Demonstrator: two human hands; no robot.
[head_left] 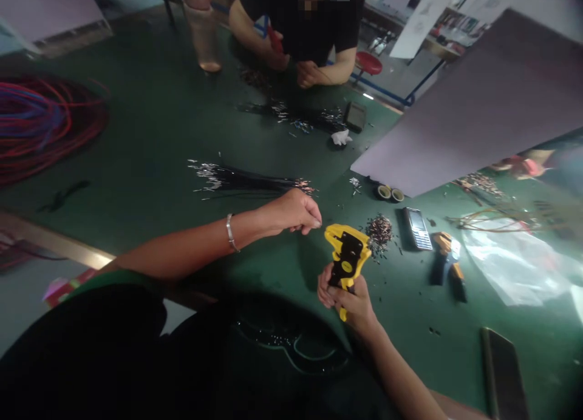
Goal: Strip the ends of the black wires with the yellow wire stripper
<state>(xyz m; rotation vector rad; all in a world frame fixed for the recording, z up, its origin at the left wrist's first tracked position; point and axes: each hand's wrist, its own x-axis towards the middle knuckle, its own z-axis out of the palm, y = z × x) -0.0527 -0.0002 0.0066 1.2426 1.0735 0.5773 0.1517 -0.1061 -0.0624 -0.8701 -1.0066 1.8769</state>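
My right hand [348, 298] grips the handles of a yellow and black crimping tool [346, 256], held upright over the green table [150, 122]. My left hand [296, 212], with a silver bracelet on the wrist, is closed in a pinch just left of the tool's jaws; what it pinches is too small to make out. A bundle of black wires with metal ends [248, 180] lies just beyond my left hand. A small pile of metal terminals [379, 230] lies right of the tool.
A mobile phone [417, 227], an orange-handled tool [446, 259], tape rolls [390, 193] and a plastic bag [510, 256] lie to the right. Red and blue wire coils [40, 122] are far left. A person in black sits across, hands [310, 74] on the table. A grey board [473, 110] leans at right.
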